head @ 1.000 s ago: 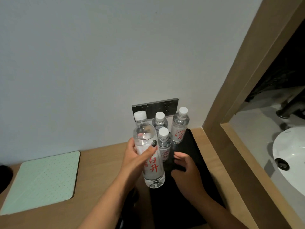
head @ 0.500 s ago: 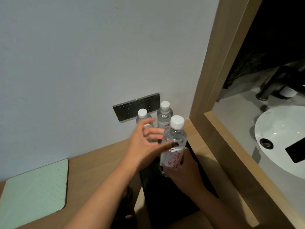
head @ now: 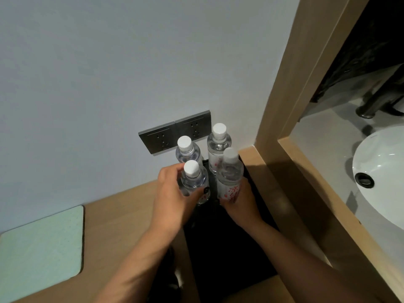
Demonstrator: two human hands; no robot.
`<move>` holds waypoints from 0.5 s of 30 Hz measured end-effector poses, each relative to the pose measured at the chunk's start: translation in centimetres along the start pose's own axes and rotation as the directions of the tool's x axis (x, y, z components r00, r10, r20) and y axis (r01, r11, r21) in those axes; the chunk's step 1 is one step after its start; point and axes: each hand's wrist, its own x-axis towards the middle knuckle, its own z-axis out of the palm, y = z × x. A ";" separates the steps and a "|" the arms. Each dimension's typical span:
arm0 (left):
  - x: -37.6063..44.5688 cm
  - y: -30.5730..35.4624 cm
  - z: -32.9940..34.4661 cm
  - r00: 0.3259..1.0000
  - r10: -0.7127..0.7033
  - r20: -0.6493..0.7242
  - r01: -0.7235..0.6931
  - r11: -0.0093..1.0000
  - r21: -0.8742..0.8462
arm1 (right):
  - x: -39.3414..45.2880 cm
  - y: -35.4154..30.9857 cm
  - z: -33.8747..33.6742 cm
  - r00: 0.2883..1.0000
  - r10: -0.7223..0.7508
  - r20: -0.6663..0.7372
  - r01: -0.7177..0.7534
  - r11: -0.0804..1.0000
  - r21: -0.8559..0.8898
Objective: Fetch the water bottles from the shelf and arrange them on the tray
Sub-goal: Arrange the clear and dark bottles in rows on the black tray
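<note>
Several clear water bottles with white caps and red lettering stand at the far end of a black tray (head: 229, 248) on the wooden counter. My left hand (head: 172, 200) grips the front-left bottle (head: 193, 181) around its body. My right hand (head: 241, 202) grips the front-right bottle (head: 229, 173) low on its label. Behind them stand a back-left bottle (head: 187, 149) and a back-right bottle (head: 218, 145), close to the wall. Whether the two held bottles touch the tray is hidden by my hands.
A grey double socket plate (head: 172, 132) is on the wall behind the bottles. A pale green mat (head: 41, 243) lies on the counter at left. A wooden frame (head: 282, 106) borders the right, with a white sink (head: 382, 176) and dark tap (head: 371, 106) beyond.
My left hand went from reaching open toward the back bottles to gripping the front-left bottle. My right hand has lowered its bottle beside it at the front right.
</note>
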 end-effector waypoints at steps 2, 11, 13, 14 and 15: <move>-0.1 -0.5 0.3 1.000 0.012 0.021 -0.012 1.000 -0.011 | 0.2 0.4 0.0 1.000 -0.006 0.006 0.006 1.000 -0.013; -0.2 -0.9 0.8 1.000 0.028 0.003 -0.028 1.000 -0.002 | 2.1 0.8 0.2 0.999 -0.034 -0.012 0.033 0.998 -0.061; -0.3 -1.0 0.8 1.000 0.026 0.015 -0.026 1.000 0.010 | 2.4 0.5 0.3 0.999 -0.030 -0.010 0.030 0.997 -0.071; -0.3 -1.1 0.8 1.000 0.023 0.018 -0.023 1.000 0.010 | 2.5 0.4 0.3 0.999 -0.032 -0.006 0.031 0.997 -0.073; -0.3 -1.0 0.8 1.000 0.019 0.016 -0.020 1.000 0.006 | 2.6 0.1 0.3 0.999 -0.036 -0.010 0.035 0.996 -0.078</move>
